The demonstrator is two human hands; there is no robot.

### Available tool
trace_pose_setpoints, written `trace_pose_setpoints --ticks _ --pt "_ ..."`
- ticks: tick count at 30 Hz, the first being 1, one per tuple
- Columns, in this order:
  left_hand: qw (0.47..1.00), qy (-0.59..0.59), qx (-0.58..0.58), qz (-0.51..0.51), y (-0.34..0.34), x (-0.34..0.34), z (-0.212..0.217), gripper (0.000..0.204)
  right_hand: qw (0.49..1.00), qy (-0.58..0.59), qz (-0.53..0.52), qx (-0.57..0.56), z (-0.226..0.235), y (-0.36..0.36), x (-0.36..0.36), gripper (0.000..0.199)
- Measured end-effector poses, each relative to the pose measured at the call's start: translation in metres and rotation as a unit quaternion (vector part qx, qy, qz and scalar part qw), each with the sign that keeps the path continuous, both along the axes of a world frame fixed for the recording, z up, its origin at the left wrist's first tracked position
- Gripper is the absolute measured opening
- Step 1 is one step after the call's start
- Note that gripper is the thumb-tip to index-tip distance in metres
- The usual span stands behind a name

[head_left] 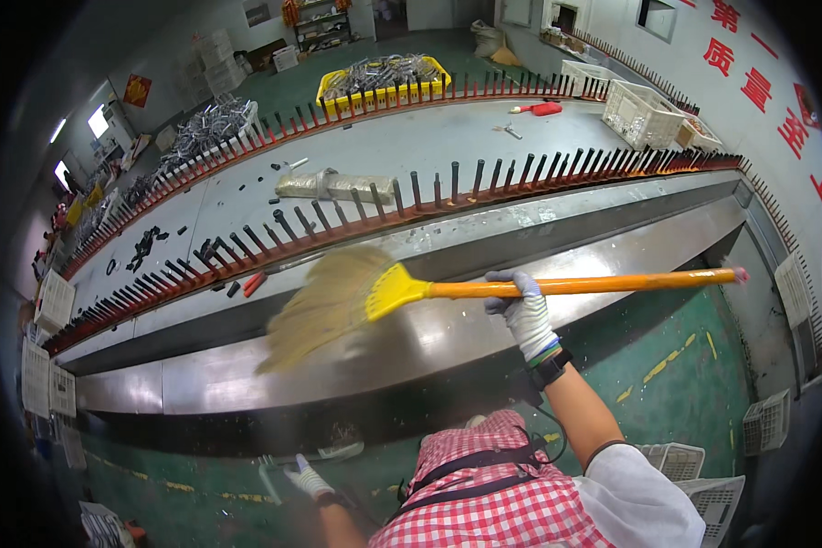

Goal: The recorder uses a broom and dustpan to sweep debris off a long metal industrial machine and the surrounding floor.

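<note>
My right hand [523, 310], in a white and grey work glove, is closed around the orange handle of a broom [594, 284]. The broom lies nearly level across my view. Its yellow collar [391, 290] and fanned straw bristles [329, 306] point left, over the metal trough [429, 340] along the bench. My left hand [309, 477], also gloved, is low at the near left with its fingers apart, above the green floor. Close to it is a pale, blurred object [341, 449] whose kind I cannot make out.
Rows of upright black-tipped pegs [417, 190] line the grey bench [247, 215]. On it lie a wrapped bundle [335, 187], a red-handled tool [546, 109] and a white crate [641, 114]. Beyond stands a yellow bin [331, 108] of metal parts. More crates [714, 502] sit at right.
</note>
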State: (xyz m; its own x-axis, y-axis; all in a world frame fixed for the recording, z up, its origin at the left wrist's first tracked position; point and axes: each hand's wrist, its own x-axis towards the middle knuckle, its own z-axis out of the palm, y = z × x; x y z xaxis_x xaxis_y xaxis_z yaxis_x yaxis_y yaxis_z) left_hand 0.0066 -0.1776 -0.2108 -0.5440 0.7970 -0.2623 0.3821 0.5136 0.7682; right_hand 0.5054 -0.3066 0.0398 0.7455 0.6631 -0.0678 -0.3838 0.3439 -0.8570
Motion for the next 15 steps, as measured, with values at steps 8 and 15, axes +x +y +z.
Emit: trace_pose_setpoints --ticks 8,15 --pt "0.987 -0.117 -0.100 -0.053 -0.063 -0.087 -0.063 0.065 0.985 -0.026 -0.167 -0.029 0.011 -0.088 0.038 0.046" --pt "0.996 -0.044 -0.073 -0.005 -0.032 -0.111 -0.024 0.098 0.968 -0.037 -0.247 -0.016 0.055 -0.149 0.008 0.042"
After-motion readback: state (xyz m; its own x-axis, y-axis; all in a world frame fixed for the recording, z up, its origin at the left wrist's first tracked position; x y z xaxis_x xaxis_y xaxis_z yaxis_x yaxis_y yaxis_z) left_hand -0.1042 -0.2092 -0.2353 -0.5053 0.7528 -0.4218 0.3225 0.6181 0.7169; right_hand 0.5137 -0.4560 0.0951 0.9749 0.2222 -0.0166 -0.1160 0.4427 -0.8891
